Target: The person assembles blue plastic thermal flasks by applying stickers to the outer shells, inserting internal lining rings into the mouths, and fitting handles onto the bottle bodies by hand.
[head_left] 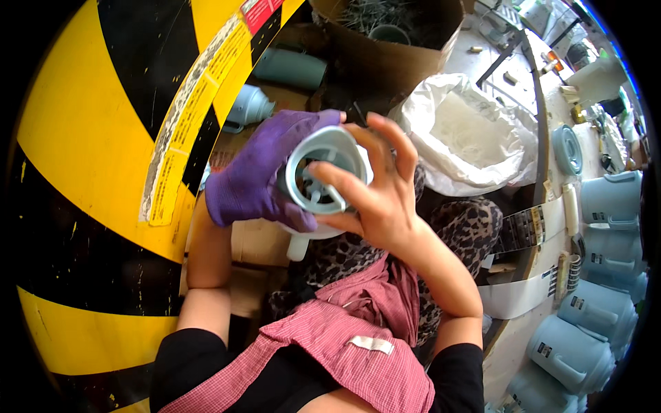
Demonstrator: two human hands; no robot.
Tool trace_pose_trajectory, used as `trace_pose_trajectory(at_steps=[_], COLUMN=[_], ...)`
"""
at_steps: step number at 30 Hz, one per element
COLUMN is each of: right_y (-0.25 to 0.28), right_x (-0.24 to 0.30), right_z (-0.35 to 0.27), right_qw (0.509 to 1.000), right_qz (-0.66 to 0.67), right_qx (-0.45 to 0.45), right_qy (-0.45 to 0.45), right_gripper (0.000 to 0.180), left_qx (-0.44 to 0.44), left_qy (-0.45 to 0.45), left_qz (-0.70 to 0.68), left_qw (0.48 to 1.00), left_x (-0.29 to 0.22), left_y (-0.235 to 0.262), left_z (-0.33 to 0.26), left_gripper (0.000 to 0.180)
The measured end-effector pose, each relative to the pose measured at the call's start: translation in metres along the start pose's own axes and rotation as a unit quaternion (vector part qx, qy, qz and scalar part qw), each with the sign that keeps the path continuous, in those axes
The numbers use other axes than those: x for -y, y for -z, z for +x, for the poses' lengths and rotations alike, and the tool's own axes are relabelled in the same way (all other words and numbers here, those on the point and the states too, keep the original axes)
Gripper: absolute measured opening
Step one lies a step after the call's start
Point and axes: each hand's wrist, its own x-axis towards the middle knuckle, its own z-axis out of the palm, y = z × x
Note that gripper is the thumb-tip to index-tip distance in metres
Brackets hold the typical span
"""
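"So, what's at the left?"

"A black-and-yellow striped panel [89, 165], then the purple-gloved left hand [255, 165], fingers clamped round a pale blue-grey spouted vessel [348, 144]."

"And the right hand [384, 199]?"

"At the vessel's other side, fingers spread, one across its mouth; whether they grip, I can't tell."

"Farther right?"

"A white sack [471, 162], then pale blue jugs [566, 351]."

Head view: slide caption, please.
Purple-gloved left hand grips a blue-grey open vessel, bare right hand over it, beside a yellow-black striped panel.
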Motion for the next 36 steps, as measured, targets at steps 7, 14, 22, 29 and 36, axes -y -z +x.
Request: trace_pose_trajectory(at_steps=[7, 14, 22, 29, 36], right_y=[0.010, 0.023, 0.079, 0.117, 0.113], right_x=[-0.012, -0.034, -0.110, -0.133, -0.265], right_z=[-0.012, -0.005, 0.030, -0.027, -0.087], right_qw=[0.966, 0.923, 0.964, 0.959, 0.947], right_qz=[-0.113, -0.011, -0.197, -0.209, -0.167], right_qx=[-0.081, -0.005, -0.116, -0.188, -0.049], right_qy=[0.217, 0.384, 0.134, -0.044, -0.271], right_gripper=[0.031, 0.028, 0.067, 0.044, 0.011], left_qx=[0.079, 0.104, -0.169, -0.394, -0.436], left_qy=[-0.004, -0.091, -0.083, -0.148, -0.124], left_qz=[-0.042, -0.042, 0.050, 0.091, -0.088], left_qw=[0.996, 0.990, 0.981, 0.903, 0.887], left_x=[-0.007, -0.013, 0.053, 0.149, 0.119], left_y=[-0.012, -0.029, -0.009, 0.014, -0.033], left_z=[0.019, 0.028, 0.165, 0.306, 0.199], left_gripper=[0.104, 0.096, 0.078, 0.101, 0.065])
